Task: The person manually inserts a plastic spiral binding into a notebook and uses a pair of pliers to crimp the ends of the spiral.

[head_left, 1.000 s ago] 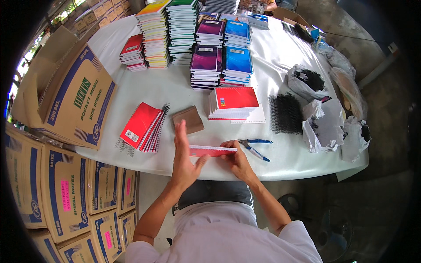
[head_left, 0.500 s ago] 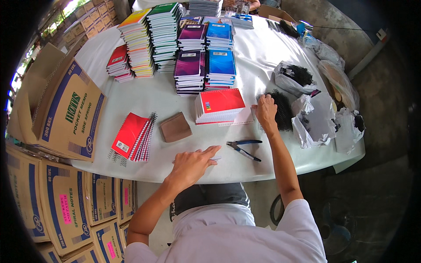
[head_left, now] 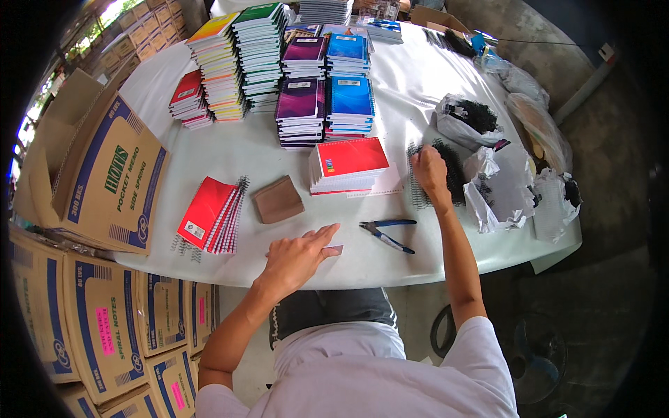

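Note:
My left hand (head_left: 296, 259), at the table's near edge, holds a thin notebook (head_left: 333, 251); only a narrow strip of it shows past the thumb, and its index finger is stretched out. My right hand (head_left: 429, 171) is closed at the pile of black spiral coils (head_left: 449, 174); what its fingers pinch is hidden. Between the hands lie cutting pliers (head_left: 387, 233) with dark blue handles, spread apart. Ahead stands a stack of red-covered notebooks (head_left: 352, 164) with loose sheets beside it. A brown block (head_left: 279, 200) lies left of that stack, next to fanned red notebooks (head_left: 209, 216) with coils.
Tall stacks of purple notebooks (head_left: 301, 101), blue notebooks (head_left: 352, 97) and green and yellow ones rise farther back. An open carton (head_left: 104, 177) stands at the left, with more cartons (head_left: 104, 320) below. Torn white wrappings (head_left: 498, 188) with coils line the right side.
My right hand has shifted slightly right and its fingers have curled in at the coils. My left hand has turned a little, and more of the notebook's strip shows.

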